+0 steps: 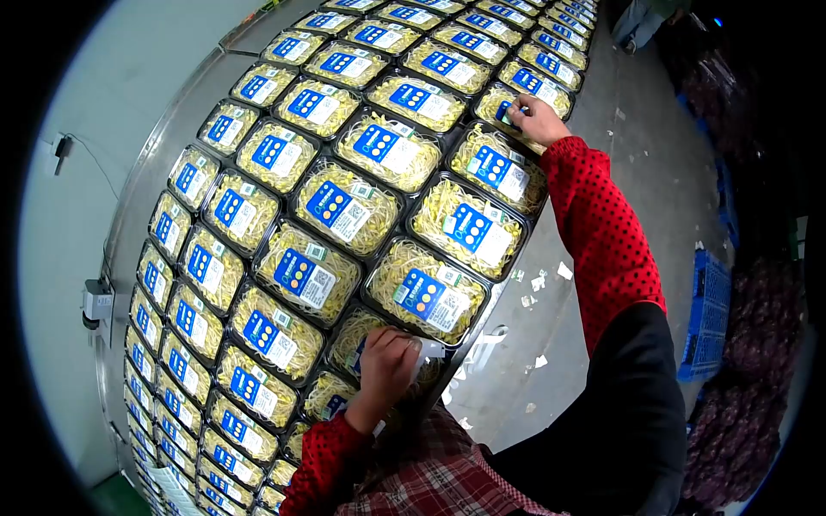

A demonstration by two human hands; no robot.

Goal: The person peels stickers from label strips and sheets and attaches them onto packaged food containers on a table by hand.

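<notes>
Black trays of bean sprouts, each with a blue-and-white label, stand in close rows. My left hand (389, 365) is closed low in the view, over a partly hidden tray near the table's edge. A pale paper strip (432, 348) sticks out from its fingers. Just above it lies a bean sprout tray (428, 292) with a small green-and-white sticker (401, 293) at its left. My right hand (540, 122) reaches to another bean sprout tray (495, 105) farther up the right edge. Its fingertips are pressed together at that tray's label; anything between them is hidden.
The metal table rim (163, 129) curves along the left by a pale wall. Paper scraps (539, 282) litter the grey floor at right. Beyond are a blue pallet (707, 314) and stacked dark purple sacks (748, 378). Another person's legs (637, 24) show at the top.
</notes>
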